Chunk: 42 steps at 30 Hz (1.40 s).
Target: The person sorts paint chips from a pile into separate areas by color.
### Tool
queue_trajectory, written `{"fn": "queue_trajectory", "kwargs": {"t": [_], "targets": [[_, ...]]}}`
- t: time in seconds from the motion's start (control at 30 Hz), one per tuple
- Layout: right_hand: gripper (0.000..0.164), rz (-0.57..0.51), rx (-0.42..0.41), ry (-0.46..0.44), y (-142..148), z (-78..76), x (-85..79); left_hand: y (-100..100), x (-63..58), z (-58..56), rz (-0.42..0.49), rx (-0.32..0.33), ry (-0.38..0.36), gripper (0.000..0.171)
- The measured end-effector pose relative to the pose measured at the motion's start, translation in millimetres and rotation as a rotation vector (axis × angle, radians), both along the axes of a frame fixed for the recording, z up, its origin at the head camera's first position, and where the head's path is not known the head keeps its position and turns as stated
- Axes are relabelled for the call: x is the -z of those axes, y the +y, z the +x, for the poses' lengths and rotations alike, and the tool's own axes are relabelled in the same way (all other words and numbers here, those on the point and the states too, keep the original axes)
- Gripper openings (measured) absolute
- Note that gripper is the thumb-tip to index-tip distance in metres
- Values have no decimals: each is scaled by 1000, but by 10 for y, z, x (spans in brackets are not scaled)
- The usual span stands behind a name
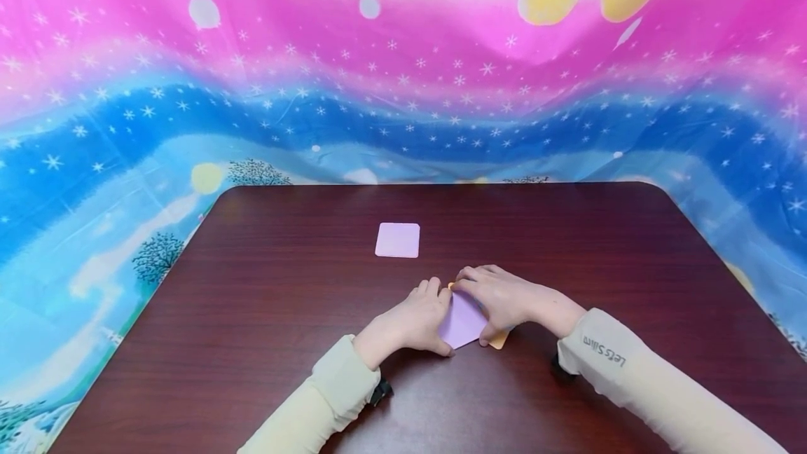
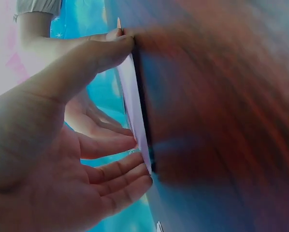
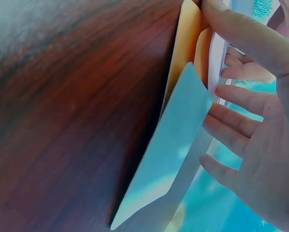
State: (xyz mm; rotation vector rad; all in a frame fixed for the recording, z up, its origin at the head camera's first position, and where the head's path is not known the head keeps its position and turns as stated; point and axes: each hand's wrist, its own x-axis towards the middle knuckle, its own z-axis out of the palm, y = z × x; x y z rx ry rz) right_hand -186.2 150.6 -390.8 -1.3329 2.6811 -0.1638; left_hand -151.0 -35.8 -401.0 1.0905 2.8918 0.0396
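Note:
A lilac card lies between both hands near the table's middle, over orange cards. My left hand holds its left side, thumb at the near corner and fingertips at the far edge. Opposite, my right hand grips the right side, its thumb near the orange corner and its fingers at the far corner. The right wrist view has a pale blue card tilted up beside the orange cards, under the right palm. From the head view that blue card is hidden.
A second lilac square card lies flat farther back on the dark wood table. Behind the table hangs a pink and blue printed cloth. Both sleeves carry dark wrist cameras close above the tabletop.

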Motion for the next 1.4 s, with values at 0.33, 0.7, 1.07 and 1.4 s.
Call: {"fn": "queue_trajectory", "kwargs": {"t": [0.33,0.7,1.07,1.4], "targets": [[81,-25,18,29,-31,-58,-67,-111,-78,-124,71,14,-34,84],[82,-107,61,166,-141,-181,-96,-297,-104,-298,123,-72,20,81],[87,-141,140,97,-185,-319,-57,-473,-107,-492,197,-127,-43,78],[79,-193,191,55,-322,-484,-34,-642,-188,-644,166,-183,-76,77]]}}
